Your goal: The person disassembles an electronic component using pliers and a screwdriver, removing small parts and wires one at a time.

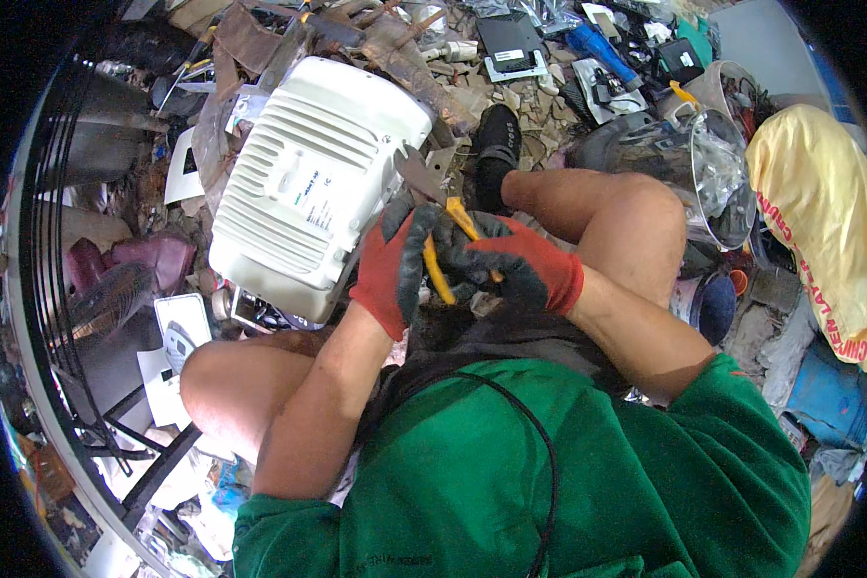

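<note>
Both my hands wear red and black work gloves and meet above my lap. My left hand (395, 265) is closed around the neck of a pair of yellow-handled pliers or snips (460, 220). Its brownish metal jaws point up and left, with the tips parted. My right hand (530, 265) is closed at the handles, thumb and fingers bent against them; part of its grip is hidden. Just left of the tool lies a white ribbed casing (303, 183) with a label, tilted on the ground. The jaws overlap its right edge in view; whether they touch it cannot be told.
A clear round tub (703, 178) with plastic scrap and a yellow sack (819, 222) stand at the right. Far off lie a black flat device (512, 43) and a blue flashlight-like object (602, 53). A black metal rack (58, 260) runs along the left. Rubble and scrap surround my legs.
</note>
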{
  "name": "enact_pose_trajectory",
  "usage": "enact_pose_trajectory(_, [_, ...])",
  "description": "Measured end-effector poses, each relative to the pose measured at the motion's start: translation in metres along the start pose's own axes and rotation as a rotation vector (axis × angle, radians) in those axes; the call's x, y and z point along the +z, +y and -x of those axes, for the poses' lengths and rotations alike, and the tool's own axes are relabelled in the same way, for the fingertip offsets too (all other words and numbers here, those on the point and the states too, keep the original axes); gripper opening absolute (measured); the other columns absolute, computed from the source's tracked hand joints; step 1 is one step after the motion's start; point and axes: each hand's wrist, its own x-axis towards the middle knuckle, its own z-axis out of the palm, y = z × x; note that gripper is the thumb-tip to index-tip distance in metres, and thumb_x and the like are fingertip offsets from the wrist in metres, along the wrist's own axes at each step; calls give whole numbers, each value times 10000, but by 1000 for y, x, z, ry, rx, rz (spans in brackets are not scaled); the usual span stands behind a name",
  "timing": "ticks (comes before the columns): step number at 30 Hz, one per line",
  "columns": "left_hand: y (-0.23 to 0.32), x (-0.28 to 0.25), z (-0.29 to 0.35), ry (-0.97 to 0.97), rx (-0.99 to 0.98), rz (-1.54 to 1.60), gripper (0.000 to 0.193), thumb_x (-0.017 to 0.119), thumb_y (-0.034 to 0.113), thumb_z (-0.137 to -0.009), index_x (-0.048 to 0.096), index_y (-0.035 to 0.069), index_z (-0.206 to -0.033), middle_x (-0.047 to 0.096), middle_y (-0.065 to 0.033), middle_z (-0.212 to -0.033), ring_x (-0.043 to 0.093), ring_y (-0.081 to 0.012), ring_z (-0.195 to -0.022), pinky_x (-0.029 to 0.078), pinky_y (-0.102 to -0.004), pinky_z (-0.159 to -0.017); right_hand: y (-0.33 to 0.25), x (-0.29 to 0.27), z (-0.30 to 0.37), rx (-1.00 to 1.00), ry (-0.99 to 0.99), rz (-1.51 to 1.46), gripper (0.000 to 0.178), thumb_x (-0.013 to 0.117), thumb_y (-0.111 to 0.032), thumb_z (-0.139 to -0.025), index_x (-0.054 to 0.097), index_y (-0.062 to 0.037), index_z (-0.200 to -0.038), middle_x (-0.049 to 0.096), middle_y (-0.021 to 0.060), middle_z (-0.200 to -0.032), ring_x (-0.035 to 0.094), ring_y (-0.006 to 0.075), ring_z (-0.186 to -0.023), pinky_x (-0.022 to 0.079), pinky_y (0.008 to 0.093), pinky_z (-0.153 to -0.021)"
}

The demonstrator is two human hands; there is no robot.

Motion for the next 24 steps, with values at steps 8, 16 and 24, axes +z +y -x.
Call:
enact_pose_trajectory(8, [0, -5, -1, 96, 63, -40, 252, 564, 214, -1067, 635, 30, -1223, 678, -44, -970, 670, -127, -888, 568, -295, -742, 0, 12, -7, 119, -181, -762, 377, 542, -215, -1049, 589, -8, -1360, 687, 153, -1279, 690, 275, -1129, 555, 436, -1005])
enact_pose_trajectory(16, [1, -33, -12, 265, 66, -458, 283, 599, 153, -1029, 650, -36, -1233, 726, -148, -1121, 686, -201, -966, 543, -349, -876, 16, 20, -25, 73, -309, -917, 314, 530, -155, -1010, 624, -31, -1284, 697, 156, -1236, 671, 356, -1150, 479, 574, -1081])
enact_pose_trajectory(24, [29, -21, -3, 323, 248, -884, 292, 611, 140, -1012, 651, -17, -1255, 734, -173, -1103, 700, -282, -988, 530, -398, -908, 17, 33, -33, 90, -235, -932, 295, 562, -160, -979, 644, -44, -1238, 703, 152, -1190, 663, 362, -1145, 479, 604, -1066])
